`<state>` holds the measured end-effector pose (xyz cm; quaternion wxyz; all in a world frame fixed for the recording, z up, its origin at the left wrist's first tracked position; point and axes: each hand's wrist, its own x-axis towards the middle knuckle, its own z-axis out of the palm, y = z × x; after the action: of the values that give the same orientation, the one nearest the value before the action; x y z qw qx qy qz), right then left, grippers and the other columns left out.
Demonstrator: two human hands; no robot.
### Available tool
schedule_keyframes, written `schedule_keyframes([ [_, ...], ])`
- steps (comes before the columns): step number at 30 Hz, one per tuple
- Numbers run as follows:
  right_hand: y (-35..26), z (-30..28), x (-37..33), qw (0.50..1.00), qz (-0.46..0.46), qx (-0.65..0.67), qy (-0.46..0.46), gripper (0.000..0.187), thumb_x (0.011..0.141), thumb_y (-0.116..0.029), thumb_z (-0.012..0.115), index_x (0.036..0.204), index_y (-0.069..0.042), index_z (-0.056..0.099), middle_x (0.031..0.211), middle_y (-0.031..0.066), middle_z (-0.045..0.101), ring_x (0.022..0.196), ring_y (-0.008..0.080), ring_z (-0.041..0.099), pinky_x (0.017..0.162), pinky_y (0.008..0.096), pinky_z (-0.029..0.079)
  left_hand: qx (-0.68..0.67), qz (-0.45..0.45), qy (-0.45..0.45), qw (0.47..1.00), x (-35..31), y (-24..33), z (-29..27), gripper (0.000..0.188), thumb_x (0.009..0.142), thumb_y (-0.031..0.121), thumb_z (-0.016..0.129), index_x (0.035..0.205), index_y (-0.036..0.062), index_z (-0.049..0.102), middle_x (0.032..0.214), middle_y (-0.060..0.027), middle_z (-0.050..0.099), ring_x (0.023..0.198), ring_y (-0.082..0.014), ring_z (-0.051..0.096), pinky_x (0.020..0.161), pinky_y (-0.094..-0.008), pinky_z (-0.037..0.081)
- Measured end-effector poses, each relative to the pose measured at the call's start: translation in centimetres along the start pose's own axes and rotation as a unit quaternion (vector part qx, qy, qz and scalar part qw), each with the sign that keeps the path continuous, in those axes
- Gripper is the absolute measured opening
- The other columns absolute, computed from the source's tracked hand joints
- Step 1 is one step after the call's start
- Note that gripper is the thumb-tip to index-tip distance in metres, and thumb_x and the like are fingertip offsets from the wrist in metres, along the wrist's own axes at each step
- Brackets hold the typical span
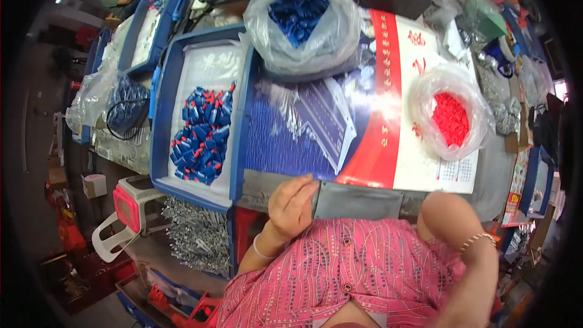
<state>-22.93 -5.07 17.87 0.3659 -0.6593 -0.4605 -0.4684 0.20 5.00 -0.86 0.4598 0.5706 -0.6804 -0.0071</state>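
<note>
While pairing red pieces (451,118) with blue pieces (297,15), probably the step in hand, work close to the near edge of the counter (489,182). See the left hand (291,208) right there, left of center, with fingers (297,193) loosely extended and nothing visible between them. Find the right hand (448,215) farther right, blurred and bent down in front of the pink shirt (376,255); no way to tell from this view, with its fingers hidden, about grasping or letting go. Look for loose red pieces in the clear bag (425,109) at the right, on the printed sheet (407,42), and for blue ones in the larger clear bag (340,36) at the far side. Note finished-looking pieces (203,136), blue with red tips, heaped on the white liner (209,64) of the blue tray (243,127) at the left. For good work, take one of each, line up the ends before pressing, and push straight rather than at a slant. Check for a snug seat, then lower into the tray instead of tossing, staying clear of the rim. Best to leave both bag mouths wide for easy picking.
</note>
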Motion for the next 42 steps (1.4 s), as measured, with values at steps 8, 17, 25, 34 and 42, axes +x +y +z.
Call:
schedule_keyframes([
  [8, 4.9, -0.3, -12.2, 0.641, 0.630, -0.394, -0.192, 0.022, 0.075, -0.012, 0.064, 0.095, -0.004, 0.059, 0.075, 0.0112, 0.060, 0.066, 0.0291, 0.058, 0.060, 0.0376, 0.046, -0.039, -0.059, -0.013, 0.997, 1.3, -0.9, 0.4, 0.022, 0.078, -0.009, 0.056, 0.099, -0.0025, 0.059, 0.095, -0.0175, 0.062, 0.080, -0.0279, 0.063, 0.068, -0.0310, 0.052],
  [17, 15.9, -8.0, -12.7, 0.720, 0.564, -0.402, 0.047, 0.012, 0.080, -0.006, 0.061, 0.090, 0.000, 0.059, 0.080, 0.0147, 0.061, 0.076, 0.0282, 0.061, 0.066, 0.0336, 0.047, -0.122, -0.067, -0.054, 0.989, 1.4, -1.0, 2.3, 0.025, 0.078, -0.007, 0.056, 0.102, -0.0026, 0.059, 0.097, -0.0181, 0.061, 0.080, -0.0285, 0.063, 0.068, -0.0313, 0.052],
  [25, 28.3, -11.4, -17.0, 0.607, 0.574, -0.528, -0.152, 0.020, 0.076, -0.014, 0.060, 0.090, -0.001, 0.057, 0.078, 0.0187, 0.062, 0.075, 0.0342, 0.061, 0.066, 0.0435, 0.047, -0.161, -0.099, -0.081, 0.979, 0.8, -1.8, 2.3, 0.023, 0.079, -0.006, 0.055, 0.102, -0.0031, 0.059, 0.094, -0.0186, 0.062, 0.082, -0.0312, 0.063, 0.071, -0.0338, 0.051],
  [34, 30.1, -10.4, -17.5, 0.528, 0.618, -0.546, -0.203, 0.027, 0.071, -0.003, 0.051, 0.097, 0.003, 0.053, 0.077, 0.0194, 0.064, 0.077, 0.0349, 0.063, 0.065, 0.0428, 0.050, -0.175, -0.102, -0.095, 0.975, 0.0, -2.0, 3.0, 0.022, 0.079, -0.005, 0.055, 0.101, -0.0025, 0.059, 0.094, -0.0176, 0.062, 0.081, -0.0305, 0.062, 0.070, -0.0333, 0.051],
  [42, 18.0, -6.4, -12.0, 0.699, 0.618, -0.359, 0.035, 0.035, 0.073, -0.003, 0.060, 0.106, 0.001, 0.051, 0.081, 0.0161, 0.060, 0.078, 0.0251, 0.061, 0.072, 0.0323, 0.048, -0.313, -0.311, -0.085, 0.893, 0.4, -0.9, 2.1, 0.021, 0.085, -0.002, 0.049, 0.104, -0.0020, 0.058, 0.091, -0.0088, 0.062, 0.079, -0.0145, 0.061, 0.068, -0.0261, 0.049],
])
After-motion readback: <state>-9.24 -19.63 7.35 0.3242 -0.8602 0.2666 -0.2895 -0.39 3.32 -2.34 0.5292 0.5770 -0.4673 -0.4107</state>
